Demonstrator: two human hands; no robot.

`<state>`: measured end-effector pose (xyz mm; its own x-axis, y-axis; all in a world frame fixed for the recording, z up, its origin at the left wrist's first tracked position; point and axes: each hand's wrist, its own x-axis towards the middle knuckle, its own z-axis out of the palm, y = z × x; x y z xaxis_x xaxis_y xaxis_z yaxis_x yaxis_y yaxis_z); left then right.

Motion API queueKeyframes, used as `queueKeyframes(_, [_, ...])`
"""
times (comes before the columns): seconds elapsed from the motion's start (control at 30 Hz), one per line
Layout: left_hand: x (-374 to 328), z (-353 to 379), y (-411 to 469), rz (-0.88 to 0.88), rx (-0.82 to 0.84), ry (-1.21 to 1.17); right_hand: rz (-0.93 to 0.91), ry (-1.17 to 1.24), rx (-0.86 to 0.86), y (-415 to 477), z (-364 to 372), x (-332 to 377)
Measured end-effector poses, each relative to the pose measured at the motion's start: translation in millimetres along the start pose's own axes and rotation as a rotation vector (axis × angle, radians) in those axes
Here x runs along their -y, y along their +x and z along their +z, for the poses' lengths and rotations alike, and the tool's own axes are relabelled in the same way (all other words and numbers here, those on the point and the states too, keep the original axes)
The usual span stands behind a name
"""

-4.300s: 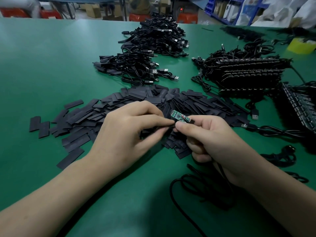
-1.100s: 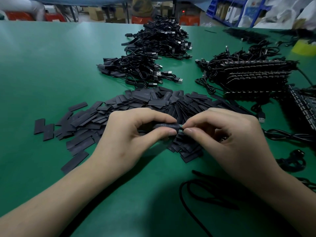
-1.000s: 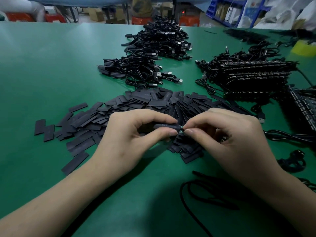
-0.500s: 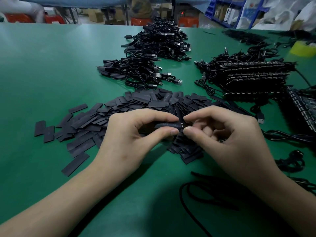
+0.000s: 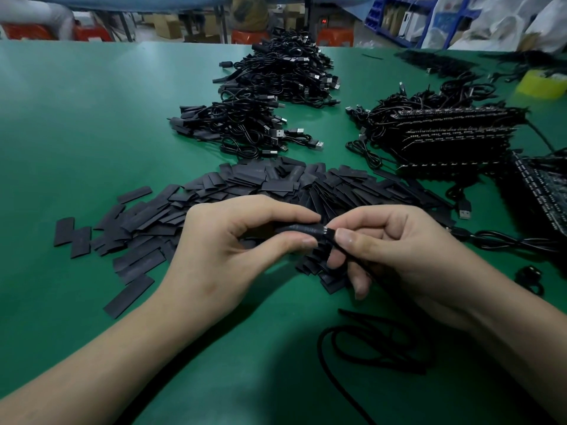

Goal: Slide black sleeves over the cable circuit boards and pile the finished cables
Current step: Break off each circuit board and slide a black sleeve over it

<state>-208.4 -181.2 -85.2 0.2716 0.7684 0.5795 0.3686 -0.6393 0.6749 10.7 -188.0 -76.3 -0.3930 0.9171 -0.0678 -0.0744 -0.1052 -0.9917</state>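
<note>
My left hand point(image 5: 227, 256) pinches a black sleeve point(image 5: 299, 230) between thumb and forefinger; the sleeve covers the cable's circuit board almost fully, with only the solder end showing at its right. My right hand point(image 5: 395, 256) pinches the black cable point(image 5: 368, 342) just right of the sleeve, and the cable loops down onto the green table point(image 5: 76, 133) near me. A wide heap of loose flat black sleeves point(image 5: 245, 185) lies just behind both hands. Two piles of sleeved cables point(image 5: 245, 127) sit further back at the centre.
Stacked rows of bare boards with cables point(image 5: 445, 139) fill the right side. A USB plug point(image 5: 464, 210) and more cable point(image 5: 506, 240) lie right of my right hand. A yellow tape roll point(image 5: 541, 84) sits at far right. Boxes and stools stand beyond the far edge.
The green board, bare 4.3 s ago, is now inside the sleeve. In the last second my right fingers have shifted off the board end onto the cable and opened a small gap.
</note>
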Motion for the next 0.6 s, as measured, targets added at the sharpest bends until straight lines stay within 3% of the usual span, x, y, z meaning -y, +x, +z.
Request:
queueKeyframes(0.33, [-1.6, 0.6, 1.4, 0.055, 0.022, 0.034, 0.017, 0.058, 0.020, -0.6, 4.2, -2.6])
queueKeyframes(0.6, [-1.5, 4.3, -2.6, -0.085, -0.219, -0.045, -0.095, 0.002, -0.082, -0.6, 7.4, -0.7])
